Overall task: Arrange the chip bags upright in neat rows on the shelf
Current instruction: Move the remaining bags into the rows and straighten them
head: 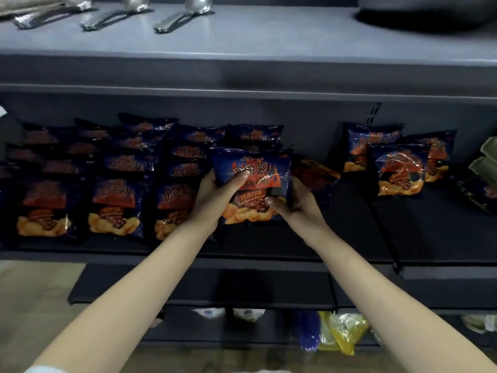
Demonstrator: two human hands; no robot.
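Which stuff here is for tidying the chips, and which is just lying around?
For the job:
- held bag, in left hand and right hand
- rows of bags
- loose bags
- shelf

Just lying about:
- ladles on the top shelf
- yellow packs below
- green packs at the right

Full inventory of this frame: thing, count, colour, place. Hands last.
held chip bag: one, dark blue with orange, upright at the middle shelf's front centre
standing chip bags: many, same colours, rows on the left
loose chip bags: about three upright on the right; one lying flat behind the held bag
ladles: three, silver, top shelf
green packets: right edge, count unclear
yellow packets: lower shelf, count unclear
shelf: dark grey
left hand: gripping the bag's left side
right hand: gripping its right side
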